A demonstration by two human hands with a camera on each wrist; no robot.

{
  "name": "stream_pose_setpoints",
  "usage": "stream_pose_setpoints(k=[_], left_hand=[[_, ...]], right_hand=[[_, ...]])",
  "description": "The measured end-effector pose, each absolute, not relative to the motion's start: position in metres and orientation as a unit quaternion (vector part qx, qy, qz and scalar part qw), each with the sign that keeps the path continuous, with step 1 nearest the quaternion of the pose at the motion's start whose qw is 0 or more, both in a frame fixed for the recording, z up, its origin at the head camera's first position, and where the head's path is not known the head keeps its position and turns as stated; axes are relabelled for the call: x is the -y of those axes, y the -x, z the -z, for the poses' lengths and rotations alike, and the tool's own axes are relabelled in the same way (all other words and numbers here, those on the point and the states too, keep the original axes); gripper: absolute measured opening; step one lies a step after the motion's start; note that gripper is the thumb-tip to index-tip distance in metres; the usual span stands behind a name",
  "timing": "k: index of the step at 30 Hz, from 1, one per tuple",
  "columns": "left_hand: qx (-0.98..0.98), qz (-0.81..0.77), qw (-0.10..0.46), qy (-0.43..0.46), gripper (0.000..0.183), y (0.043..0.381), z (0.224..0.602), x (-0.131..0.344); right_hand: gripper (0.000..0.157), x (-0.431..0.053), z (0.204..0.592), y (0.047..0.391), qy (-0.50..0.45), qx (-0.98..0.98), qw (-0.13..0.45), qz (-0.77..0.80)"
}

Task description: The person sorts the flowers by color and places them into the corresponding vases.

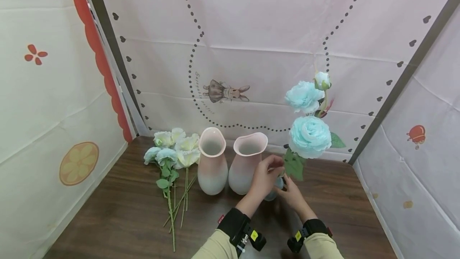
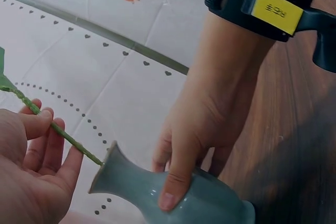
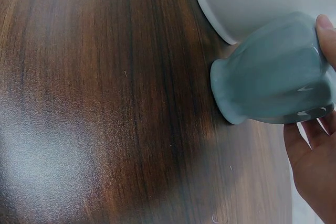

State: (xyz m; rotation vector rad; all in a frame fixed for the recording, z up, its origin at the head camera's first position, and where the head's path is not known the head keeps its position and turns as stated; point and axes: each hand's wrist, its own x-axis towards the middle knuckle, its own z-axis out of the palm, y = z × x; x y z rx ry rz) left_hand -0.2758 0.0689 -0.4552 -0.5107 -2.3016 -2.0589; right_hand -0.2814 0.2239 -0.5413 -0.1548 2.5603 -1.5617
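A light-blue artificial flower stem carries two full blooms [image 1: 310, 137], a bud [image 1: 322, 80] and green leaves. My left hand [image 1: 266, 175] pinches its green stem [image 2: 73, 141] between thumb and fingers. The stem's lower end meets the flared mouth of a small teal vase [image 2: 210, 199]; how far inside it reaches is hidden. My right hand [image 2: 197, 129] grips that vase round its body, thumb on one side and fingers on the other. In the right wrist view the vase [image 3: 278, 72] is seen from near its foot, over the brown table.
Two taller pink-and-white vases, the left one [image 1: 213, 167] and the right one [image 1: 248, 159], stand left of my hands. Further left lie several artificial flowers, cream blooms [image 1: 187, 157] and pale-blue ones [image 1: 167, 157], stems toward me. Printed cloth walls [image 1: 266, 71] border the wooden table [image 1: 125, 215].
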Motion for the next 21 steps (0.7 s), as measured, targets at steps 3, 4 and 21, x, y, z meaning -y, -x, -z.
stream_pose_setpoints(k=[3,4,21], left_hand=[[0.740,0.653,0.012,0.160,0.017,0.276,0.461,-0.069],[0.739,0.654,0.015,0.160,0.017,0.276,0.462,-0.069],[0.756,0.637,0.010,0.149,0.042,0.250,0.473,-0.057]], right_hand=[[0.078,-0.224,0.541,0.279,0.047,-0.851,0.070,0.519],[0.078,-0.224,0.541,0.278,0.053,-0.848,0.066,0.523],[0.069,-0.224,0.538,0.277,0.087,-0.853,0.030,0.514]])
